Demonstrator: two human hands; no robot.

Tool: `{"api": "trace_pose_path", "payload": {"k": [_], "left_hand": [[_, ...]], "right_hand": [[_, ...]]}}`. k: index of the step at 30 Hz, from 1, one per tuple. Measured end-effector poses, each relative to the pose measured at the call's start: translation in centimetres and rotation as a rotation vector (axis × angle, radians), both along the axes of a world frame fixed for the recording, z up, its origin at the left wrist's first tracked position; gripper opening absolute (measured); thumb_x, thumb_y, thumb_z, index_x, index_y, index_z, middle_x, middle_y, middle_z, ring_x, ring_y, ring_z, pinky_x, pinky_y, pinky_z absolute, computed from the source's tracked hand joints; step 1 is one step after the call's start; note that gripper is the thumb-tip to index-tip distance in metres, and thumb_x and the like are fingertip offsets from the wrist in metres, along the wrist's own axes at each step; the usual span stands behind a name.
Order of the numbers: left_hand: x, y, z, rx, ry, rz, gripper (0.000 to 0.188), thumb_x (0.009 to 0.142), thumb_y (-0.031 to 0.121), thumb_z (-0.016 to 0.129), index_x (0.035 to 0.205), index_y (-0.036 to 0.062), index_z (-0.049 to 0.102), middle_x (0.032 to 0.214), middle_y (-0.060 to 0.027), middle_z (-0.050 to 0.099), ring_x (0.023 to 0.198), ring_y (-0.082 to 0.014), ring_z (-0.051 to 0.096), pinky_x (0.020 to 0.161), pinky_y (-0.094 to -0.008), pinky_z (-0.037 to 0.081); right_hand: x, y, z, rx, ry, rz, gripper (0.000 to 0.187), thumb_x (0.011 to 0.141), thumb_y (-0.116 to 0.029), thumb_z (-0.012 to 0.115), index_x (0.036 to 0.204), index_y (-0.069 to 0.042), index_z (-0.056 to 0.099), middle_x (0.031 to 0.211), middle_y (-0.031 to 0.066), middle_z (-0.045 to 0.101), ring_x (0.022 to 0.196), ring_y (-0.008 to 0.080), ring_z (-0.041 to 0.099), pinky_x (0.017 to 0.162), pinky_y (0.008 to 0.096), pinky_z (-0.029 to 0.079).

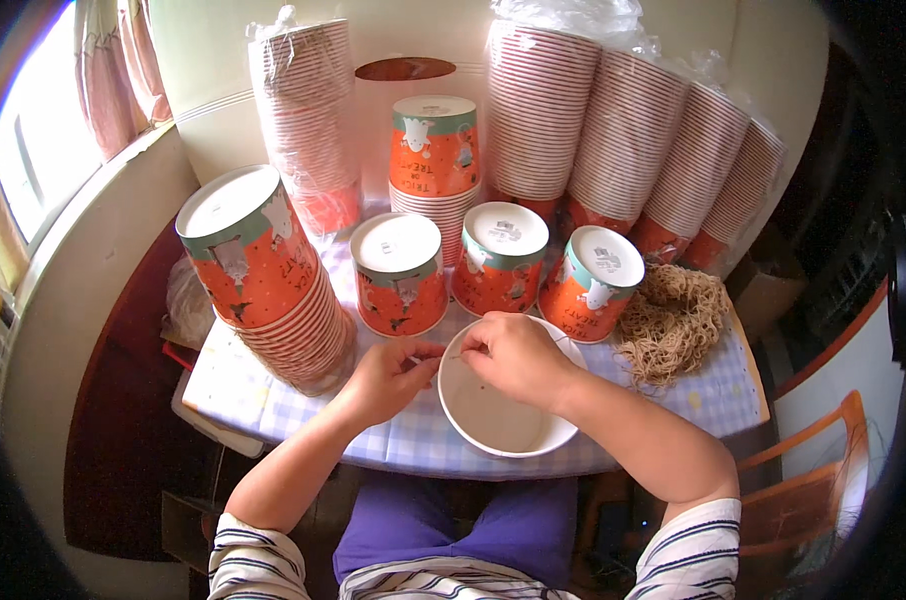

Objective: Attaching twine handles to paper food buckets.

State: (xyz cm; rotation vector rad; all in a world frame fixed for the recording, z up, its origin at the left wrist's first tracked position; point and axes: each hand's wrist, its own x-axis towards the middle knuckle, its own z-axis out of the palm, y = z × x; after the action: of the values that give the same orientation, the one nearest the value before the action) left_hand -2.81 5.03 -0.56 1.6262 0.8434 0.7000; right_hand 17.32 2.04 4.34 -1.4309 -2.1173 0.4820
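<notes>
An open paper bucket (503, 425) with a white inside stands at the table's near edge, its mouth tilted toward me. My left hand (388, 380) is at the left of its rim, with finger and thumb pinched together; what lies between them is too small to make out. My right hand (518, 358) reaches over the mouth from the right. Its fingertips pinch a thin strand, seemingly twine, just inside the left rim. A loose tangle of tan twine (673, 325) lies on the table to the right.
Behind the bucket, upside-down orange buckets (398, 270) stand in a row. A tall nested stack (263, 270) leans at the left, and another stack (433, 150) stands behind. Plastic-wrapped stacks (543, 110) line the back. A checked cloth (398, 440) covers the table; a wooden chair (823, 470) is at the right.
</notes>
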Motion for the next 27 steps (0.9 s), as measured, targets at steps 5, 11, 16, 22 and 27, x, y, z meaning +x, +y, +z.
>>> {"api": "trace_pose_path", "payload": {"k": [5,11,16,22,27], "left_hand": [[0.2,0.0,0.3,0.008,-0.023,-0.004,0.025,0.092,0.011,0.055,0.110,-0.0031,0.063,0.088,-0.0031,0.066,0.075,-0.0060,0.058,0.068,-0.0231,0.050],[0.2,0.3,0.3,0.031,0.002,-0.020,0.025,0.090,0.012,0.056,0.109,-0.0032,0.063,0.084,-0.0019,0.065,0.073,-0.0049,0.056,0.065,-0.0220,0.047],[0.3,-0.1,1.7,0.088,0.111,-0.007,0.026,0.087,0.010,0.057,0.109,-0.0038,0.063,0.081,-0.0029,0.064,0.071,-0.0031,0.053,0.062,-0.0223,0.045],[0.6,-0.1,2.5,0.333,0.157,-0.033,0.026,0.085,0.009,0.056,0.108,-0.0003,0.065,0.079,-0.0114,0.066,0.071,-0.0076,0.055,0.063,-0.0281,0.047],[0.4,0.6,2.7,0.316,0.286,-0.098,0.025,0.087,0.009,0.056,0.109,0.0014,0.064,0.085,-0.0115,0.067,0.077,-0.0090,0.057,0.069,-0.0290,0.048]], "right_hand": [[0.1,0.2,-0.1,-0.006,0.026,0.021,0.015,0.078,-0.014,0.058,0.079,-0.004,0.068,0.082,0.0177,0.063,0.079,0.0355,0.062,0.073,0.0448,0.050],[-0.1,0.4,-0.5,0.041,-0.017,-0.001,0.011,0.079,-0.010,0.065,0.083,-0.001,0.069,0.083,0.0141,0.064,0.070,0.0271,0.065,0.065,0.0373,0.052],[-0.3,0.5,-0.6,-0.021,0.016,-0.019,0.014,0.079,-0.012,0.064,0.085,-0.002,0.070,0.082,0.0147,0.065,0.070,0.0264,0.066,0.065,0.0372,0.051],[-0.8,0.6,-1.0,-0.029,0.003,-0.023,0.014,0.079,-0.013,0.063,0.086,-0.003,0.071,0.082,0.0157,0.066,0.074,0.0292,0.065,0.069,0.0387,0.051],[-0.8,0.3,-0.6,-0.040,0.026,-0.040,0.014,0.079,-0.014,0.063,0.085,-0.004,0.071,0.082,0.0152,0.067,0.076,0.0291,0.066,0.070,0.0390,0.051]]}}
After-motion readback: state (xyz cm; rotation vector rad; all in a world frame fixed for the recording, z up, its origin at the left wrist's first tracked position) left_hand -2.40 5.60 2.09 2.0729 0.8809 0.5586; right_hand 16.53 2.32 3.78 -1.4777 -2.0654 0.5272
